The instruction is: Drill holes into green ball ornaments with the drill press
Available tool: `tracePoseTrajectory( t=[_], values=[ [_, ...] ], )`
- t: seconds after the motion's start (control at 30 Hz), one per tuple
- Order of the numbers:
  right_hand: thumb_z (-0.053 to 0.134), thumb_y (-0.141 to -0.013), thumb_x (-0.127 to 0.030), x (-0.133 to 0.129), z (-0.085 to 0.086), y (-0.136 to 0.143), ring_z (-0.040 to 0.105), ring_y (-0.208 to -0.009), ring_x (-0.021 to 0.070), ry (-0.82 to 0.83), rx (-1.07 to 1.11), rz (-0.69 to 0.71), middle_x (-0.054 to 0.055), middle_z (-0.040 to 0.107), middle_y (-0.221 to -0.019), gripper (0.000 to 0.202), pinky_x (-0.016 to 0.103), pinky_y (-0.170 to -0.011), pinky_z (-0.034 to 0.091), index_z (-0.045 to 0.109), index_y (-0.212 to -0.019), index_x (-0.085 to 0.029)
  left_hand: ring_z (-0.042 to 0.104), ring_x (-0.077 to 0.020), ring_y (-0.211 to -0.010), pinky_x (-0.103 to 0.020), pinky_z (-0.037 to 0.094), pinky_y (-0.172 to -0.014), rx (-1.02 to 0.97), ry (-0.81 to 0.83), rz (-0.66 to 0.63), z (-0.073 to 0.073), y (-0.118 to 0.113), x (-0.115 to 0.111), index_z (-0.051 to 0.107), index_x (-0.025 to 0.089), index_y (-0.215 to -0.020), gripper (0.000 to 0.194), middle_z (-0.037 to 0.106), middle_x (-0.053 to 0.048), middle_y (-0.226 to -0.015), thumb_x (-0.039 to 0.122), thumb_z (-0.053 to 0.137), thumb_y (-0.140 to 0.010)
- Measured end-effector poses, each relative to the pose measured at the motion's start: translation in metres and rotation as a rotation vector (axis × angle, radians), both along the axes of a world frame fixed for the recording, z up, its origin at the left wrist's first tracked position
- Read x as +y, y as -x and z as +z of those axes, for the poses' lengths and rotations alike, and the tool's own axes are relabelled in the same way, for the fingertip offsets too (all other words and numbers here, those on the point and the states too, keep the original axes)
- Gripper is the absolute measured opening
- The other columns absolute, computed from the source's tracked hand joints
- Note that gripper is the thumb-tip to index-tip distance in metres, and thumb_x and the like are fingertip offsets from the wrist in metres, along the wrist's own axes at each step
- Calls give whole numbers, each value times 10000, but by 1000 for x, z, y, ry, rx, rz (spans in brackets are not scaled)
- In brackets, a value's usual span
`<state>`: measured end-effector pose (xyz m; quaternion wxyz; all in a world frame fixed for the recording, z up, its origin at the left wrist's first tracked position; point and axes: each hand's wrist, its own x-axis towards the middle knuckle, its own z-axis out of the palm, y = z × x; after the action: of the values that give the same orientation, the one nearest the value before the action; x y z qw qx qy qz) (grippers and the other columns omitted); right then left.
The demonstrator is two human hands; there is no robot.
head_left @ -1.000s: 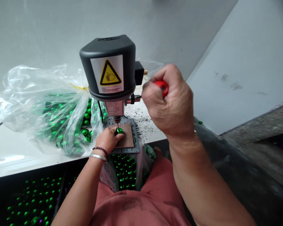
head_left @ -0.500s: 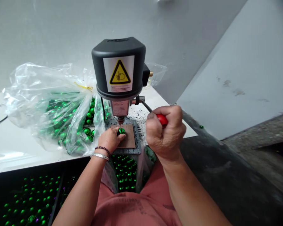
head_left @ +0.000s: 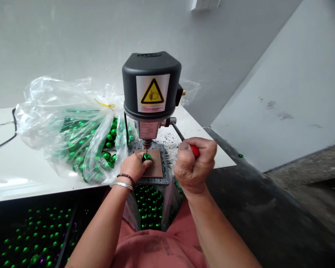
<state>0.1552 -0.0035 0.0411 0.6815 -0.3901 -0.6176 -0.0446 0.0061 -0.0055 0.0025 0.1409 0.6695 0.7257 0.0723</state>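
Observation:
A small drill press point(head_left: 152, 85) with a black motor cover and a yellow warning sign stands at the table's front edge. Beneath its chuck, my left hand point(head_left: 134, 164) pinches a shiny green ball point(head_left: 147, 158) on a brown board point(head_left: 155, 169). The thin drill bit point(head_left: 146, 150) points down at the ball's top; whether it has entered the ball I cannot tell. To the right, my right hand point(head_left: 194, 163) is wrapped round the red knob point(head_left: 195, 150) of the press's feed lever point(head_left: 178, 131).
A clear plastic bag point(head_left: 58, 130) of green balls lies left on the white table point(head_left: 5, 178). Dark shavings surround the press base point(head_left: 165, 180). Below the edge are more green balls point(head_left: 149, 208) and a dark bin point(head_left: 68, 227) of balls. One ball point(head_left: 240, 155) lies on the floor.
The camera view has shifted, so the press appears further right and lower. Both hands keep their holds, and the lever knob sits slightly lower in the picture.

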Motion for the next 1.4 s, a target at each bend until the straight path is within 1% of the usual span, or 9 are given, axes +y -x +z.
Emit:
tracePoseTrajectory(
  t=[0.2, 0.43, 0.53, 0.8, 0.9, 1.03, 1.13, 1.23, 1.4],
  values=[
    [482, -772, -138, -3, -10, 2, 471, -582, 36, -4, 15, 55, -44, 479, -671, 69, 181, -553, 404, 467, -823, -182, 633, -214, -818, -275, 400, -649, 2, -1, 14, 2, -1, -2, 617, 235, -942, 324, 692, -69, -908, 480, 459, -803],
    [455, -812, -238, 21, 68, 6, 396, -519, 47, 36, 36, -10, -52, 394, -579, 141, 202, -529, 360, 414, -686, -189, 623, -212, -839, -272, 408, -672, -40, -66, 85, -4, -2, -8, 627, 226, -993, 341, 676, -79, -939, 464, 508, -780],
    [430, -820, -266, 32, 87, 6, 377, -527, 55, 97, 33, 7, -54, 374, -574, 179, 219, -556, 365, 385, -660, -198, 615, -229, -861, -289, 420, -703, -85, -97, 117, -4, 0, -22, 611, 203, -1066, 398, 665, -101, -948, 462, 515, -778],
    [446, -812, -272, 31, 86, 5, 322, -555, 46, 151, 66, 65, -51, 369, -587, 185, 208, -577, 331, 381, -662, -186, 608, -231, -887, -299, 438, -776, -371, 122, -164, 5, 21, -71, 618, 219, -1107, 532, 666, -80, -982, 477, 672, -645],
    [444, -815, -281, 30, 86, 5, 322, -554, 45, 148, 70, 80, -52, 372, -587, 188, 206, -567, 316, 382, -667, -185, 595, -209, -844, -298, 447, -735, -637, 89, -12, 2, 23, -71, 622, 180, -1055, 535, 657, -77, -925, 550, 618, -668],
    [441, -815, -289, 30, 83, 3, 333, -553, 44, 139, 57, 104, -52, 378, -594, 180, 208, -566, 319, 385, -679, -186, 559, -136, -693, -242, 434, -564, -1301, 41, 265, 1, 16, -64, 560, 159, -882, 455, 593, -42, -794, 582, 420, -790],
    [435, -817, -304, 28, 81, 2, 344, -546, 48, 135, 59, 128, -54, 376, -596, 178, 215, -568, 337, 384, -689, -192, 563, -121, -731, -228, 451, -612, -1622, 94, 352, 4, 12, -61, 527, 164, -811, 268, 561, -11, -767, 394, 614, -705],
    [438, -818, -305, 26, 80, 2, 356, -531, 48, 134, 65, 127, -53, 377, -596, 172, 217, -554, 349, 389, -696, -195, 567, -99, -732, -224, 457, -690, -1686, 100, 400, 5, 12, -60, 547, 158, -860, 309, 573, 8, -750, 198, 695, -591],
    [433, -828, -275, 25, 81, 2, 370, -513, 47, 138, 36, 108, -55, 341, -576, 174, 205, -531, 348, 365, -686, -202, 587, -96, -718, -241, 457, -730, -1541, 69, 339, 3, 15, -59, 533, 172, -1067, 471, 602, 16, -759, 218, 709, -633]
  ],
)
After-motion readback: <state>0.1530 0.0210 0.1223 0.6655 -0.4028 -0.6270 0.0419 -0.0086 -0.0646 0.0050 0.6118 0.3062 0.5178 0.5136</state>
